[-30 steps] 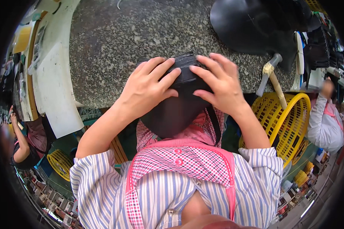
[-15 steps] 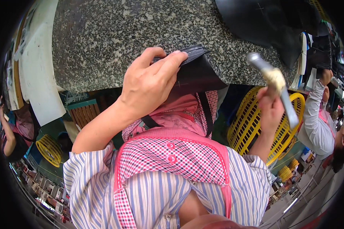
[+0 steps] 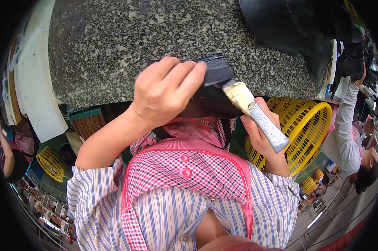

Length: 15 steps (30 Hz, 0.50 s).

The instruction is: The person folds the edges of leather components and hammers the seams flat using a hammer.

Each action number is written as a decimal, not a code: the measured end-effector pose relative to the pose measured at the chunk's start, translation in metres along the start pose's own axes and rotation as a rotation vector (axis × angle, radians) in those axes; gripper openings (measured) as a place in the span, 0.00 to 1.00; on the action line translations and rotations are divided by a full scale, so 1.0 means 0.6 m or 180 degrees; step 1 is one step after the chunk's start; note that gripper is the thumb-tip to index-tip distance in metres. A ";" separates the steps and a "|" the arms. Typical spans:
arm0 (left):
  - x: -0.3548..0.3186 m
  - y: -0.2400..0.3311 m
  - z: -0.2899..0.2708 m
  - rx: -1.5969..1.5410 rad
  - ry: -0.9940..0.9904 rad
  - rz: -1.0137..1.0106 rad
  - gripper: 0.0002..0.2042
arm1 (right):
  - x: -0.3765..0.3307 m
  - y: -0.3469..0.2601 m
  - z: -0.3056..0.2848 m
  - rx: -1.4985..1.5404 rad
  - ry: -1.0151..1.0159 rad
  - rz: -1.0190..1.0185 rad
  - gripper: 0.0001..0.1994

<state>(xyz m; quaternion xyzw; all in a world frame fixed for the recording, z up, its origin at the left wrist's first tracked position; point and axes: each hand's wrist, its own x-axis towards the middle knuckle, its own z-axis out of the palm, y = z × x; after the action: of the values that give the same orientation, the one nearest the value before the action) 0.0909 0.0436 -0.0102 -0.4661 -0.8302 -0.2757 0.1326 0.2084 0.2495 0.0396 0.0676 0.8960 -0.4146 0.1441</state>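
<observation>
At the front edge of the speckled granite slab, my left hand grips a black leather-like piece. Its upper edge is folded over on the stone, and a flap hangs toward my lap. My left fingers are closed over the fold and hide part of it. To the right, my right hand is closed on a hammer. Yellowish wrapping covers the middle of the hammer's metal head. One end of the head meets or nearly meets the fold's right end; contact cannot be made out. The handle is mostly hidden.
More black sheets lie at the slab's far right. A yellow plastic basket stands beside my right arm, below the slab. A white board runs along the left. Another person works at the right, and part of one shows far left.
My right hand has brought the hammer down and left, from raised beside the basket to the black piece. The fold in my left hand has tilted toward me.
</observation>
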 end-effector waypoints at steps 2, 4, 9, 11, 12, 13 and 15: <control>0.006 -0.008 0.008 -0.0042 0.0360 -0.0288 0.15 | 0.002 -0.002 0.000 0.0037 -0.0052 0.0059 0.10; 0.017 -0.008 0.019 -0.0010 0.0636 -0.0559 0.17 | 0.001 0.000 0.003 0.0186 -0.0038 0.0058 0.08; 0.019 -0.022 0.013 0.0102 0.0125 -0.0329 0.17 | 0.003 0.003 0.002 0.0271 -0.0016 0.0069 0.07; 0.019 -0.021 0.009 0.0014 -0.0076 -0.0198 0.13 | 0.003 0.004 0.004 0.0193 0.0028 -0.0004 0.06; 0.020 -0.020 0.009 0.0012 -0.0083 -0.0200 0.13 | 0.003 0.002 0.003 0.0198 0.0024 0.0000 0.06; 0.022 -0.019 0.009 -0.0157 -0.0008 -0.0297 0.12 | 0.002 -0.001 0.003 0.0150 0.0007 0.0064 0.06; 0.022 -0.018 0.009 -0.0330 0.0063 -0.0390 0.11 | 0.001 -0.001 0.004 0.0104 -0.0006 0.0133 0.06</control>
<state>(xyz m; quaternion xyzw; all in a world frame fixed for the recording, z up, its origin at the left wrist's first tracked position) 0.0747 0.0517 -0.0119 -0.4178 -0.8404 -0.3304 0.0994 0.2085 0.2472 0.0383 0.0882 0.8873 -0.4262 0.1525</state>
